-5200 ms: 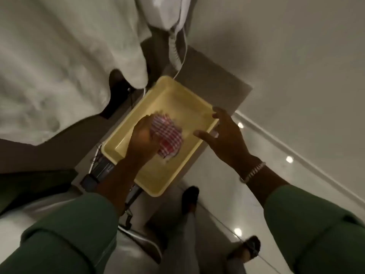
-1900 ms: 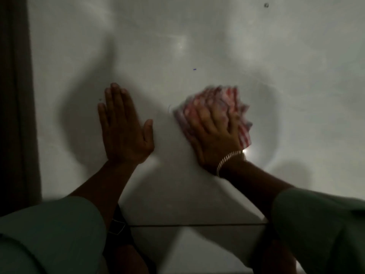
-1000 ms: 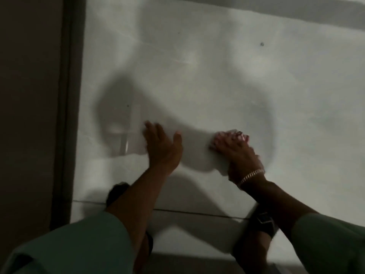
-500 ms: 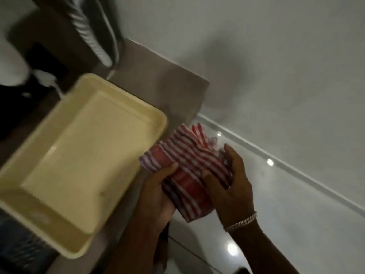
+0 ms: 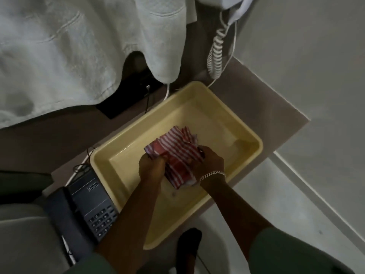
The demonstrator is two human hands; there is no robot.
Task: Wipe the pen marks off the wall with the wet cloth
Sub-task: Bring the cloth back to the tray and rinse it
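A red and white striped cloth (image 5: 175,153) is bunched up over the middle of a yellow plastic basin (image 5: 227,115). My left hand (image 5: 151,167) grips its left side and my right hand (image 5: 209,163), with a bracelet on the wrist, grips its right side. Both hands are over the basin. The pale wall (image 5: 308,56) fills the upper right; no pen marks show on this part of it.
The basin sits on a brown side table (image 5: 262,95). A dark desk telephone (image 5: 92,204) lies at its left end. A white coiled cord (image 5: 216,50) hangs at the back. A bed with white linen (image 5: 69,46) is at upper left. Glossy floor (image 5: 276,194) lies at right.
The cloth came off the wall, where my right hand was rubbing it. Both hands have carried it from beside the basin to over the basin's middle.
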